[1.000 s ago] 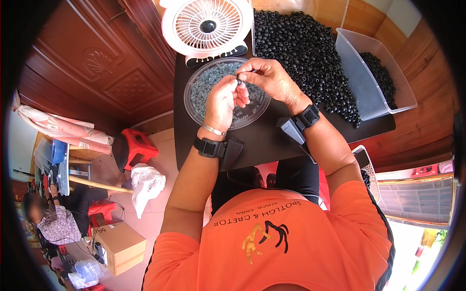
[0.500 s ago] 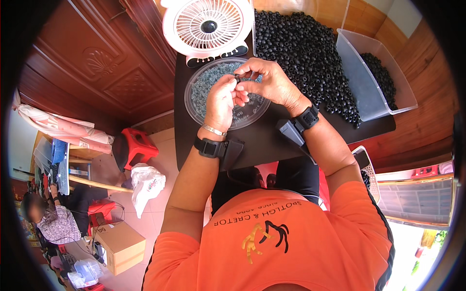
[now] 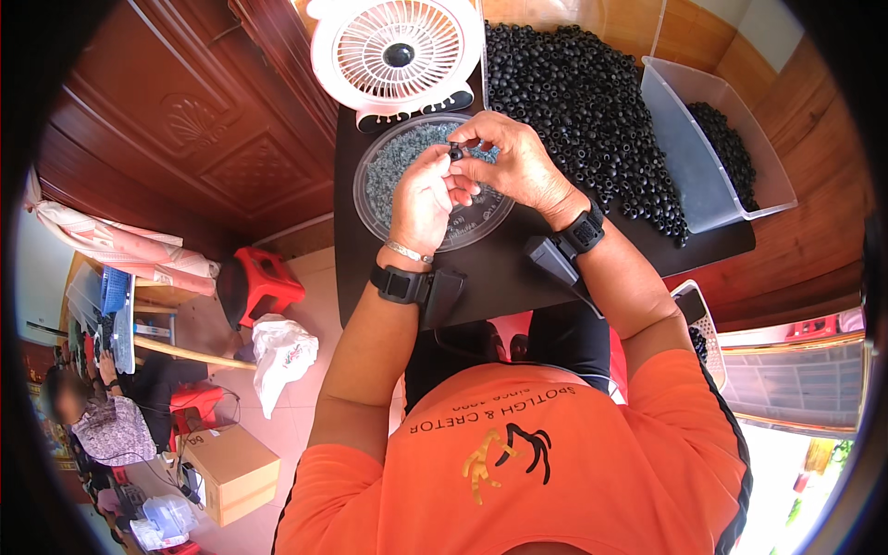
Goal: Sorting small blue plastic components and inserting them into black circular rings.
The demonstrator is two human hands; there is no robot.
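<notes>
Above a round clear tray [image 3: 474, 228], my two hands meet at a small black ring-shaped part [image 3: 455, 151]. My left hand [image 3: 424, 196] is closed on it with thumb and fingertips, palm partly turned up. From the other side, the thumb and index finger of my right hand [image 3: 511, 159] pinch the same part. Many tiny pale-blue translucent pieces [image 3: 388, 171] lie in the tray under my hands. Whether one of them is in my fingers is too small to tell. To the right, a large heap of black ring-shaped parts [image 3: 578, 106] covers the dark tabletop.
A white fan [image 3: 398, 55] stands behind the tray. At the far right is a translucent bin [image 3: 680, 153] partly filled with black parts. Left, on the floor, are a red stool [image 3: 273, 287], a white bag [image 3: 282, 356] and a cardboard box [image 3: 231, 472]; another person [image 3: 111, 425] sits there.
Both hands stay together over the tray. The black part shows a little more between my fingertips, and my fingers have shifted slightly around it.
</notes>
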